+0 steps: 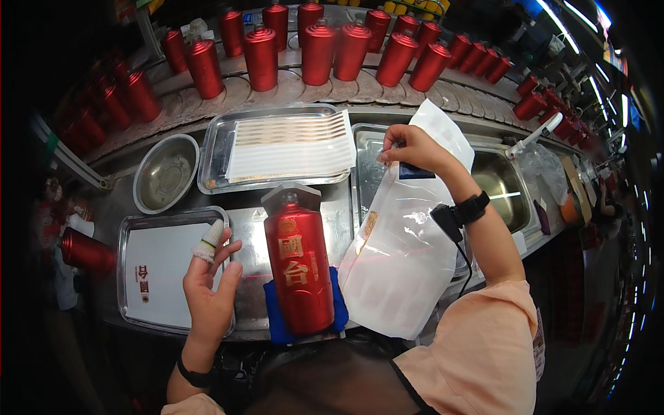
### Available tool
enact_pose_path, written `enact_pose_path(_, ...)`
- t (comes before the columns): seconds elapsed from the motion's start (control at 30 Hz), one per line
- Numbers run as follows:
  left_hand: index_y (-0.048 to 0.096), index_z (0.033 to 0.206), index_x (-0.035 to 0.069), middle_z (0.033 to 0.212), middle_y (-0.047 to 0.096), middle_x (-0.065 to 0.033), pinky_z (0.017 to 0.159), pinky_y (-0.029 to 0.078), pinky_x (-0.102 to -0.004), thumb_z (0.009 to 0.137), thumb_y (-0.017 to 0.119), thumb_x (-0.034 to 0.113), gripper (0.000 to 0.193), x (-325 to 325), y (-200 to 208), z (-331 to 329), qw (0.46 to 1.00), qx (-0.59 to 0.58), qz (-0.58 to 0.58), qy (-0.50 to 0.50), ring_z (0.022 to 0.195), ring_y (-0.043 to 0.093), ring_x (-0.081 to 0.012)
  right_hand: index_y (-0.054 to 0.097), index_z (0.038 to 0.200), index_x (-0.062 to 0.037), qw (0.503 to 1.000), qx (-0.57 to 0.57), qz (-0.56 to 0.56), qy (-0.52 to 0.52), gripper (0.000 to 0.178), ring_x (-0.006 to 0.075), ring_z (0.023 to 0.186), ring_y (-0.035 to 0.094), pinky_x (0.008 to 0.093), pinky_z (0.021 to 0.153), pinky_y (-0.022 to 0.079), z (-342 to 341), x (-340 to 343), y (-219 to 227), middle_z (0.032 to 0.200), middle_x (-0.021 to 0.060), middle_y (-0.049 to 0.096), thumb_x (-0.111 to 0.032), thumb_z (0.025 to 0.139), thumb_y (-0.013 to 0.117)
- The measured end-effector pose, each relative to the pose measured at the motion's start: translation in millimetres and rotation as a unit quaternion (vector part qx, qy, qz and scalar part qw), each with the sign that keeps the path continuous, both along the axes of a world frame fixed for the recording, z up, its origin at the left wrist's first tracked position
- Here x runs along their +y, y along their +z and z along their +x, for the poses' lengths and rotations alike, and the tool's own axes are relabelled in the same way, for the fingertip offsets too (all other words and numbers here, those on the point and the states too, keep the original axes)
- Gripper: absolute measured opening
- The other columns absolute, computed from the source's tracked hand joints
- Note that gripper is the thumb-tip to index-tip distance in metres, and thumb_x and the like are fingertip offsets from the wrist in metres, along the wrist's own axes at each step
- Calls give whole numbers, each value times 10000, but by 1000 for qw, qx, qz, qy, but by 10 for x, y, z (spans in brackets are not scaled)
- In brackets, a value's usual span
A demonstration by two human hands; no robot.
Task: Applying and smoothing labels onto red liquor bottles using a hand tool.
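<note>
A red bottle (299,266) with gold lettering lies on its back in front of me, over a blue cloth (340,304). An angled grey support (311,196) is at its neck. Left of the bottle, my left hand (213,280) is held up with fingers apart and nothing in it; a white wrapping (207,242) covers a finger. My right hand (413,147) is pinched above a translucent white sheet (404,256) on the right. Whatever its fingertips hold is too small to make out. A dark blue piece (415,171) shows just below that hand.
Trays hold a white printed sheet (169,270) and a stack of striped sheets (290,149). A metal bowl (166,173) stands at left, a sink (499,187) at right. Several red bottles (319,55) line the conveyor (290,97) behind. Another bottle (86,250) lies far left.
</note>
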State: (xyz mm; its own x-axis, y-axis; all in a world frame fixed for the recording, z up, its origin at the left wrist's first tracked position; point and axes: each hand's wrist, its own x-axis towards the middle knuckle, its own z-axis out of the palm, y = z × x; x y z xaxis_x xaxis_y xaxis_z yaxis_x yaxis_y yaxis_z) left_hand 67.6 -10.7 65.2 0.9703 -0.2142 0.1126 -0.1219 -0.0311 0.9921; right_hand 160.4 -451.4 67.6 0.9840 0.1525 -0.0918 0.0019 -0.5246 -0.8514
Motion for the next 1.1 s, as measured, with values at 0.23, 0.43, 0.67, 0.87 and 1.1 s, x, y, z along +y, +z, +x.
enact_pose_path(0.23, 401, 1477, -3, 1220, 623, -158, 1022, 452, -374, 768, 789, 137, 820, -829, 685, 386, 958, -202, 157, -131, 1171, 597, -251, 588, 836, -52, 997, -68, 25, -27, 211, 47, 724, 583, 215, 645, 456, -598, 768, 708, 787, -15, 637, -115, 831, 789)
enact_pose_path(0.43, 569, 1120, -31, 1001, 662, -110, 898, 501, -336, 798, 772, 102, 403, -1208, 791, 543, 958, -114, 135, -224, 984, 640, -188, 578, 879, -41, 979, -138, 142, -36, 232, 28, 725, 547, 195, 635, 439, -968, 1252, 871, 796, -39, 577, -148, 860, 782)
enact_pose_path(0.67, 575, 1254, -40, 954, 642, -35, 800, 507, -256, 826, 638, -67, 433, -915, 1029, 160, 975, -59, -11, -215, 874, 610, -94, 649, 1161, -25, 988, 61, 141, 10, 365, -18, 648, 508, 162, 553, 384, -1338, 1278, 514, 931, -41, 615, -128, 840, 789)
enact_pose_path(0.87, 665, 1179, 3, 918, 692, -55, 806, 506, -268, 843, 611, -47, 344, -415, 833, -56, 980, -129, 1, -150, 875, 640, -111, 682, 954, -24, 961, 154, 231, -15, 98, -10, 688, 519, 156, 595, 411, -1628, 1379, 209, 914, -28, 647, -93, 895, 720)
enact_pose_path(1.1, 659, 1123, -34, 905, 698, -117, 674, 534, -266, 890, 633, -23, 234, 7, 442, -659, 990, 104, -96, -1, 728, 639, -143, 653, 936, -7, 944, 171, 282, -19, 65, 17, 732, 554, 173, 625, 424, -1962, 1583, 309, 861, -4, 654, -65, 918, 676)
